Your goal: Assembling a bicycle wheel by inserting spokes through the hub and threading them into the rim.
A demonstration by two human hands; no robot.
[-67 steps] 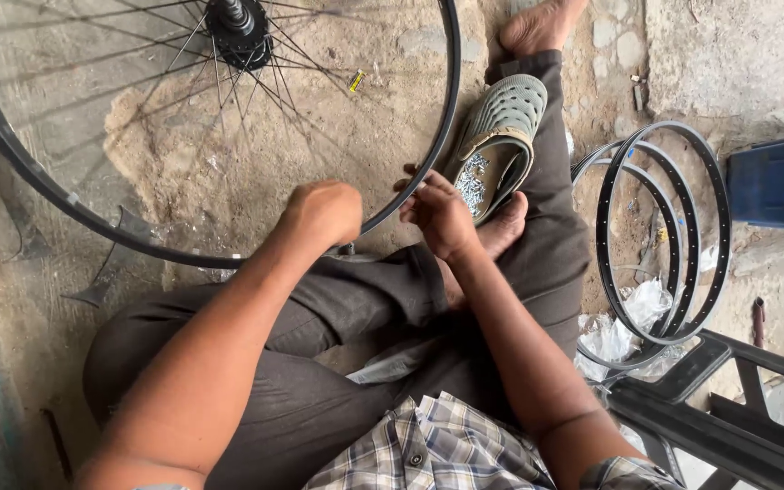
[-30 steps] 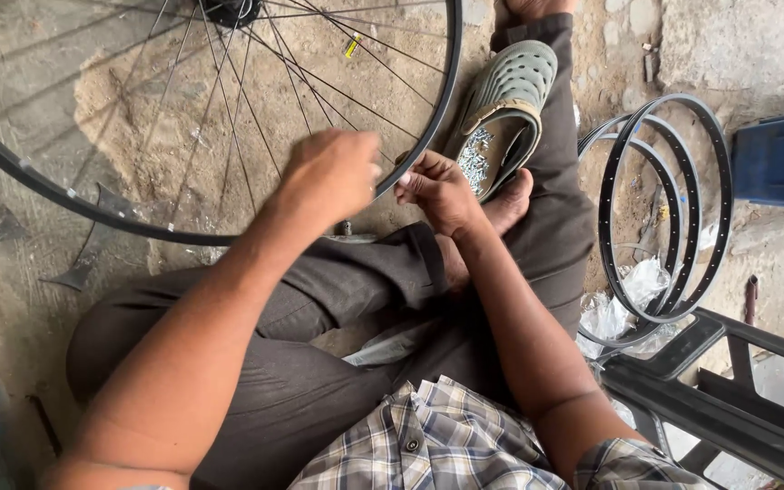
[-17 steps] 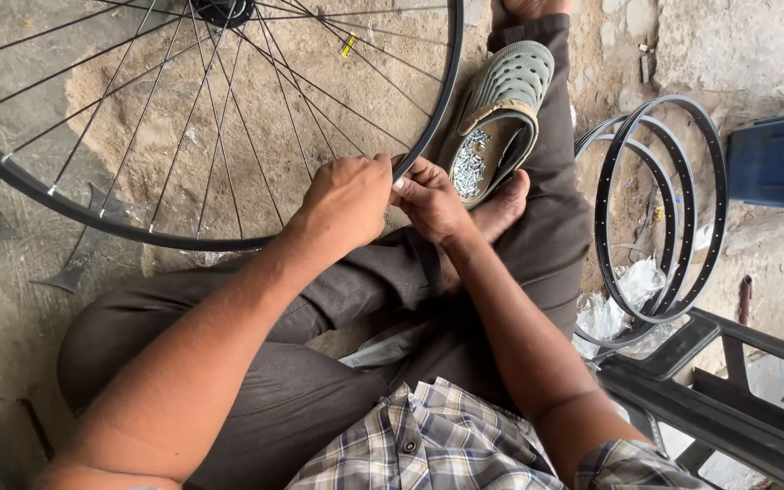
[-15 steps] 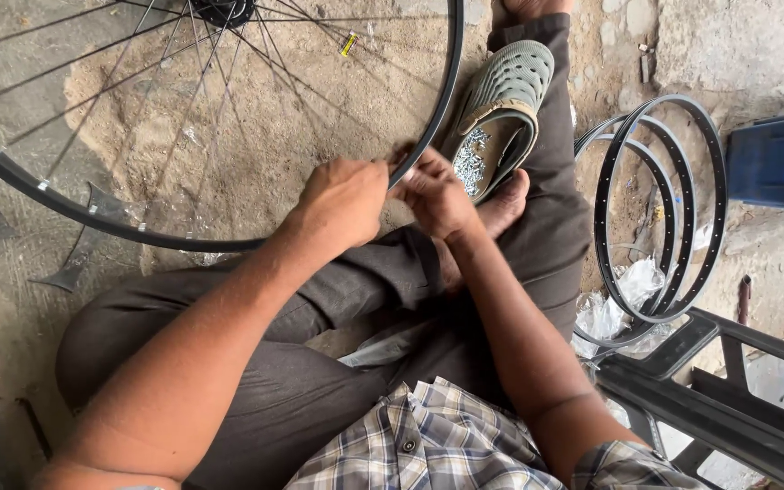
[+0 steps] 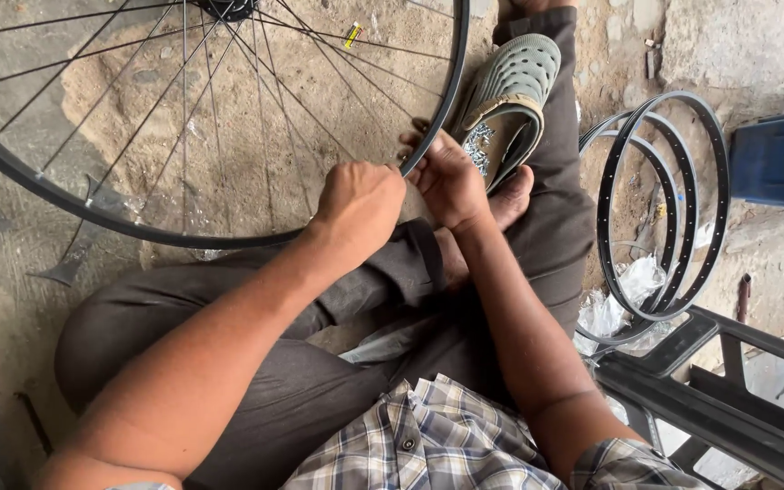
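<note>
A black spoked bicycle wheel (image 5: 138, 227) stands on the dirt floor in front of my crossed legs, its hub at the top edge. My left hand (image 5: 358, 204) is closed around the rim at its lower right. My right hand (image 5: 448, 180) sits just beside it, fingers pinched at the rim where a spoke meets it; what it pinches is hidden. A grey-green clog (image 5: 505, 95) holding small metal bits lies just beyond my right hand, on my leg.
Two bare black rims (image 5: 660, 200) lean at the right over crumpled clear plastic (image 5: 619, 304). A blue plastic box (image 5: 778, 159) stands at the far right. A dark metal frame (image 5: 728, 399) fills the lower right corner.
The wheel has turned and shifted while my left hand slid right along the rim until it met my right hand, which has stayed by the clog.
</note>
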